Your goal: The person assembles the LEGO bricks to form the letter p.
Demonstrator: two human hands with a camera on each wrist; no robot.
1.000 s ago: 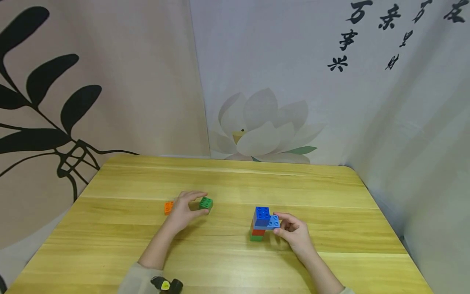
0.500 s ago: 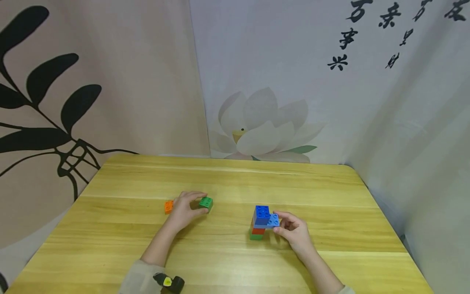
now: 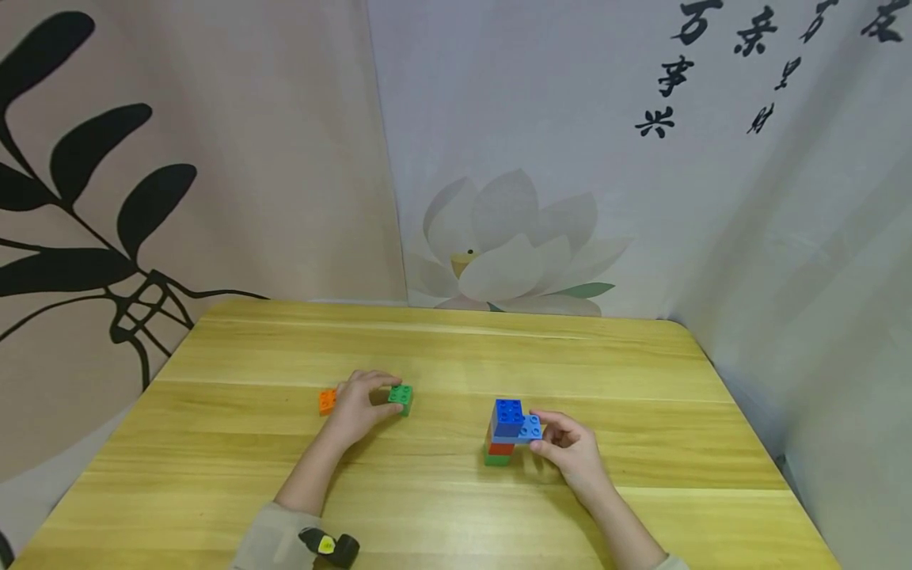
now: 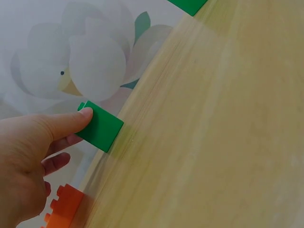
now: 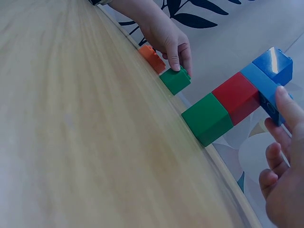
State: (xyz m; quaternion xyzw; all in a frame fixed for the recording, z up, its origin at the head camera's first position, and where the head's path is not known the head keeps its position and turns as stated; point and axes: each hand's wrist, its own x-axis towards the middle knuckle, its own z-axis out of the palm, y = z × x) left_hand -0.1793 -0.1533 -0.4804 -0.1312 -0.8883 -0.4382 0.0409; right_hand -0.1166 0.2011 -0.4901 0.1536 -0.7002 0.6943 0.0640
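Note:
My left hand (image 3: 352, 410) pinches a small green toy brick (image 3: 402, 402) between thumb and fingers; in the left wrist view that green brick (image 4: 100, 128) stands on the table. Just left of this hand, partly hidden by it, sits an orange brick (image 3: 327, 401). To the right is an upright stack: a green brick (image 5: 207, 119) at the bottom, then a red brick (image 5: 236, 98), a longer light-blue brick (image 3: 530, 428) and a dark-blue brick (image 3: 509, 416) on top. With thumb and fingers my right hand (image 3: 575, 455) pinches the light-blue brick's overhanging right end.
Everything stands on a yellow wooden table (image 3: 456, 507). Behind it hangs a pale curtain (image 3: 285, 198) with printed leaves, a lotus and dark characters. A dark strapped device (image 3: 331, 546) sits at the left sleeve.
The green brick in the left hand has turned slightly in place on the table. Both hands and the stack otherwise stay where they were.

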